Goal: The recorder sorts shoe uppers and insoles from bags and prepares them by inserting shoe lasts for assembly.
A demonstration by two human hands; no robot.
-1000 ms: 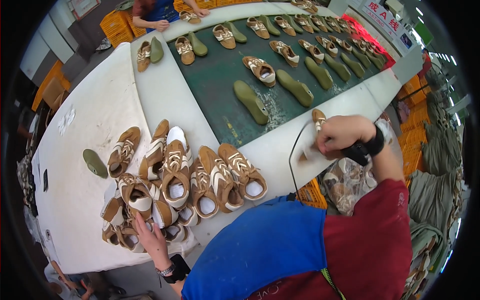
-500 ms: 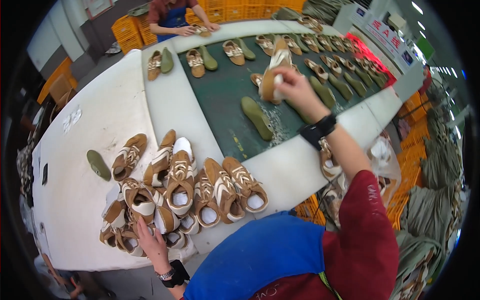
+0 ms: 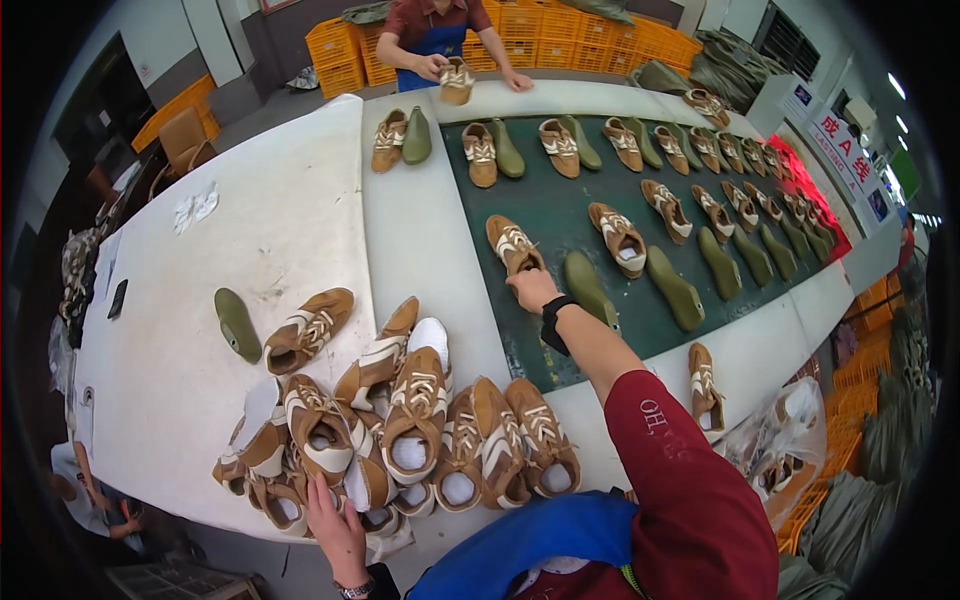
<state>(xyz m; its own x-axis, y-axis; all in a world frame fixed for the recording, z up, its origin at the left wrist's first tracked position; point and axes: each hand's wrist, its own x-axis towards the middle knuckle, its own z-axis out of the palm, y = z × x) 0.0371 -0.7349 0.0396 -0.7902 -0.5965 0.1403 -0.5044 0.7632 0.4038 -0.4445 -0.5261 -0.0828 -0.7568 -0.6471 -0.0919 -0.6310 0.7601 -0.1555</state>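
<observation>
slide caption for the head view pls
Right hand holding a brown-and-white sneaker at the green belt, left hand at the sneaker pile.

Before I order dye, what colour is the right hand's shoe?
The shoe is brown and cream; head view.

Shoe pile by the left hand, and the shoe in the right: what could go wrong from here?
The shoe pile is heaped unevenly at the near edge of the white table, so a push from the left hand might topple part of it. The held shoe, gripped at its heel end by the right hand, could bump the nearby green last. The lone shoe might get brushed by the right sleeve.
</observation>
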